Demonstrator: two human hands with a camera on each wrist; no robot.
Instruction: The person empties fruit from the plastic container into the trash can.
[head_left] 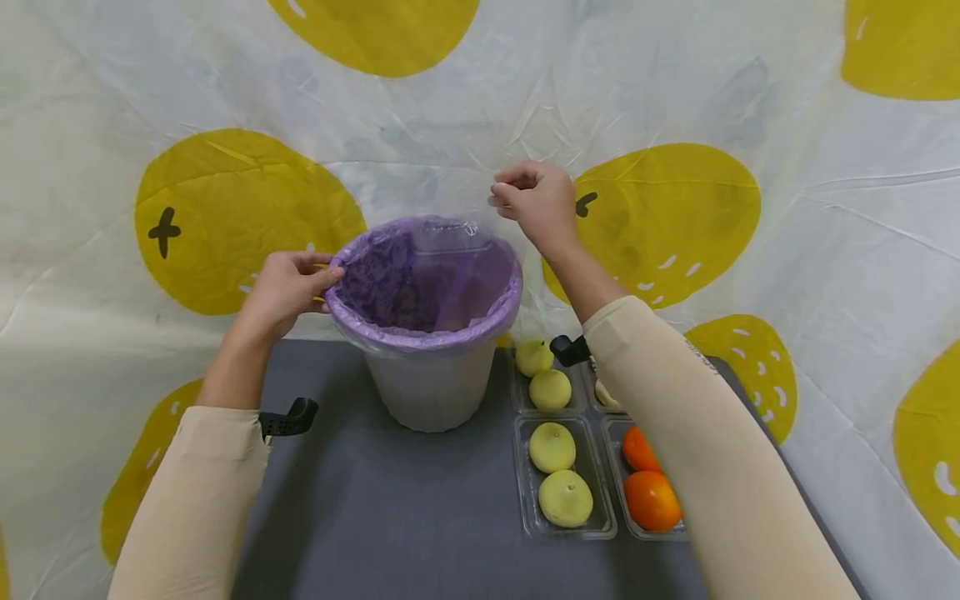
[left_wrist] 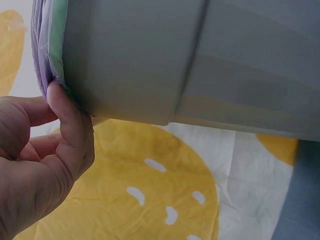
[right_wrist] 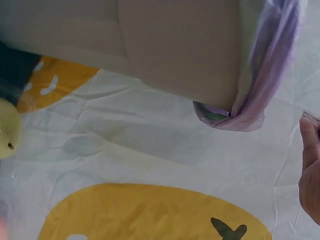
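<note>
A pale grey trash can (head_left: pixel 435 383) lined with a purple trash bag (head_left: pixel 375 271) stands on the dark table, the bag folded over its rim. My left hand (head_left: pixel 288 287) grips the lined rim at the left side. In the left wrist view, the fingers (left_wrist: pixel 70 125) lie under the rim, against the bag's folded edge. Above the far right of the opening is my right hand (head_left: pixel 536 204), fingers curled, pinching clear plastic film (right_wrist: pixel 311 118). The film spreads down toward the can's back rim, where it catches the light.
Right of the can, clear plastic trays hold yellow-green fruits (head_left: pixel 566 498) and orange fruits (head_left: pixel 652 500). My right sleeve (head_left: pixel 697 433) covers part of the trays. A white cloth (head_left: pixel 810 275) with yellow shapes hangs behind the table (head_left: pixel 397 517).
</note>
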